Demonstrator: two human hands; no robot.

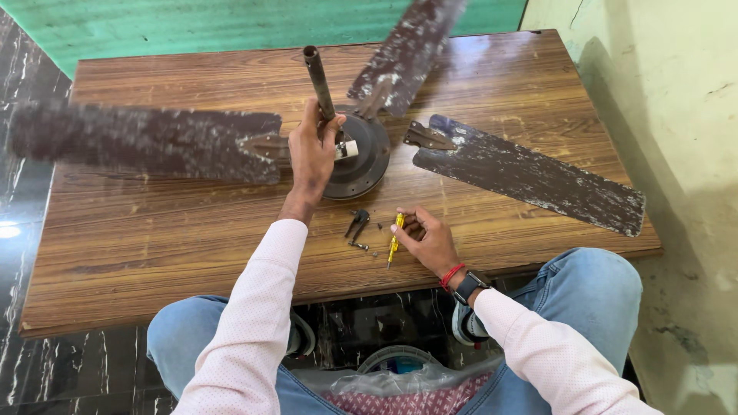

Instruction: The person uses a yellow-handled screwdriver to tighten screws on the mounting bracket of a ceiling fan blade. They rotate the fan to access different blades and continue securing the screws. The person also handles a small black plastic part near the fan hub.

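A dusty brown ceiling fan lies on the wooden table (154, 253), its round motor (367, 154) near the middle. My left hand (311, 150) grips the fan's metal downrod (318, 83), which stands up from the motor. Two blades stay attached: one (146, 142) reaches left, another (407, 54) points to the far side. A third, detached blade (530, 173) lies flat to the right. My right hand (430, 240) rests on the table with its fingers around a yellow screwdriver (395, 238). Loose screws and a small dark bracket (357, 227) lie just left of it.
The table stands against a pale wall (661, 115) on the right, with dark marble floor (23, 200) on the left. My knees in blue jeans are under the near edge. A clear plastic bag (400, 380) with patterned cloth rests on my lap.
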